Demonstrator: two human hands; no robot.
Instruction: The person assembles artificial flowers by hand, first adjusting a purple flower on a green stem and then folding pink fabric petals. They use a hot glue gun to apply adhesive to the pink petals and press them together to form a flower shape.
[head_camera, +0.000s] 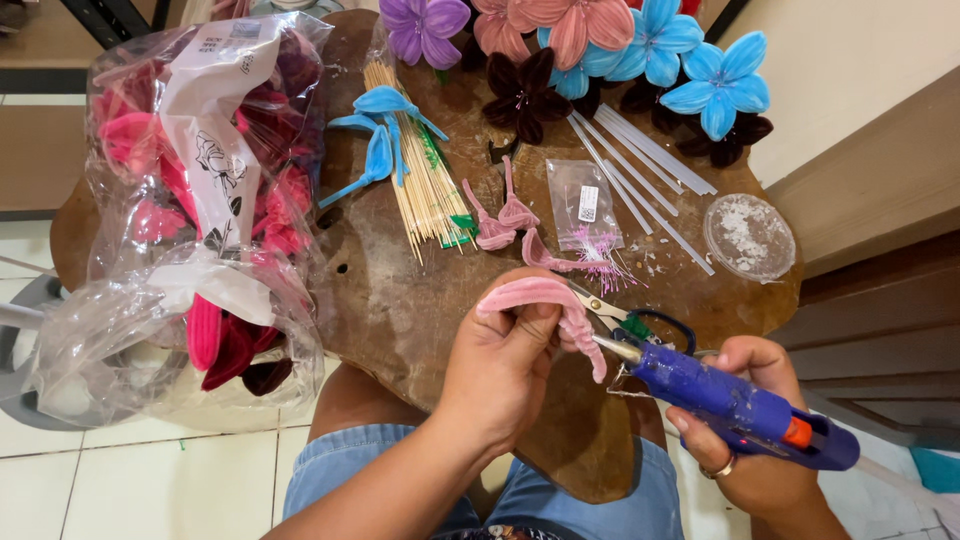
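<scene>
Much of the scene was cut off or hidden. The finished fuzzy flowers (600, 45) at the far edge, purple, pink, blue and dark maroon, ran out of the top of the view, and their stems could not be seen. The crinkled clear plastic bags (190, 200) on the left blurred their contents to pink, red and maroon fuzzy shapes, partly covered by a white paper insert. The scissors (625, 318) lay mostly behind the hands, only the blades and a dark handle loop showing.

The left hand (500, 365) was closed around a pink petal (545, 300) of bent chenille wire, thumb and fingers pinching it just above the near part of the tabletop (400, 300); the petal's velvety loop arched over the fingers and its ribbed tail hung down on the right. The right hand (755, 425) was wrapped tight around the grip of a blue glue gun (730, 405), a ring on one finger, and the gun's metal nozzle touched the petal's hanging tail. How far the trigger was pressed could not be told.

The tabletop was a dark, irregular wooden slab with a worn, glossy surface. On it lay a bundle of thin bamboo skewers (420, 170), blue chenille petals (380, 135) across them, loose pink petals (505, 220), translucent glue sticks (645, 165), a small clear packet (583, 200) with pink stamens (600, 262) beside it, and a round clear lid (748, 235) holding white specks.
</scene>
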